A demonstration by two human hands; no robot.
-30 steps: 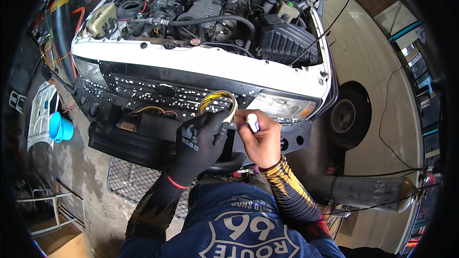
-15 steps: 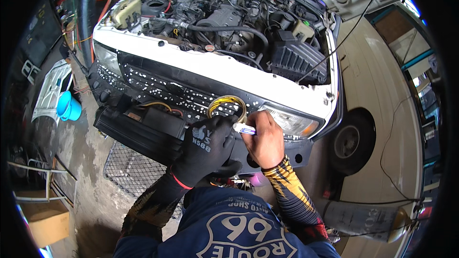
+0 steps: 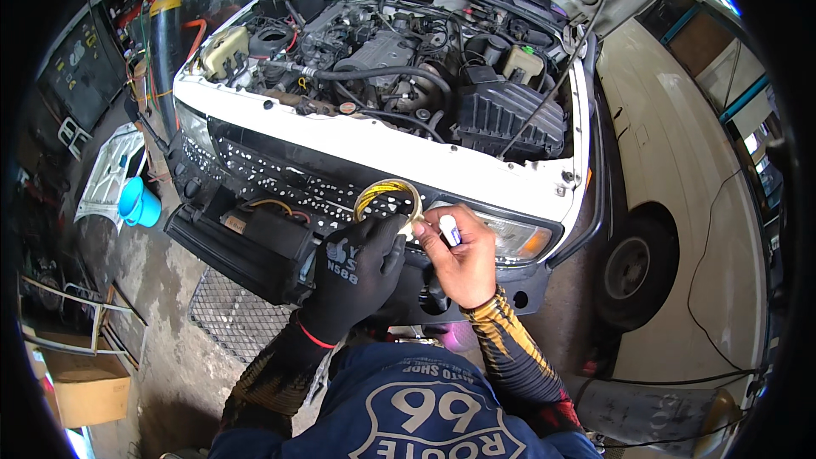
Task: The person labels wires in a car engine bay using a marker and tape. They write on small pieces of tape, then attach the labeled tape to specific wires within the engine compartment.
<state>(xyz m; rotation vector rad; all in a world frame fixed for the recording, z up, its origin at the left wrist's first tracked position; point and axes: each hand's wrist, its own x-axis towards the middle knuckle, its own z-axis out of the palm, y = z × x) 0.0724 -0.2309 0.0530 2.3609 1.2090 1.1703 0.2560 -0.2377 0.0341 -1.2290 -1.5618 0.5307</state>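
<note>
A roll of tape [image 3: 386,188], pale outside with a yellow printed inner ring, is upright in front of the car's grille. My left hand [image 3: 359,270], in a black glove, is closed around its lower part. Bare, my right hand [image 3: 468,262] has a white marker [image 3: 450,229] with purple print tucked between its fingers. Its thumb and fingertip pinch at the tape's right edge, beside the gloved fingertips. Whether a tape end is lifted there is too small to tell. Behind both hands is the black grille panel [image 3: 327,190] with many white specks.
The white car's engine bay [image 3: 374,55] stands open beyond my hands. Below the grille, a black bumper [image 3: 246,246] sticks out at the left. A headlight [image 3: 517,238] is right of my hand. A blue bucket [image 3: 139,202] and a mesh grate [image 3: 234,310] are on the floor.
My right thumb and finger have come to the tape roll's edge. The marker has turned from pointing left to pointing up between the fingers. The view has shifted slightly.
</note>
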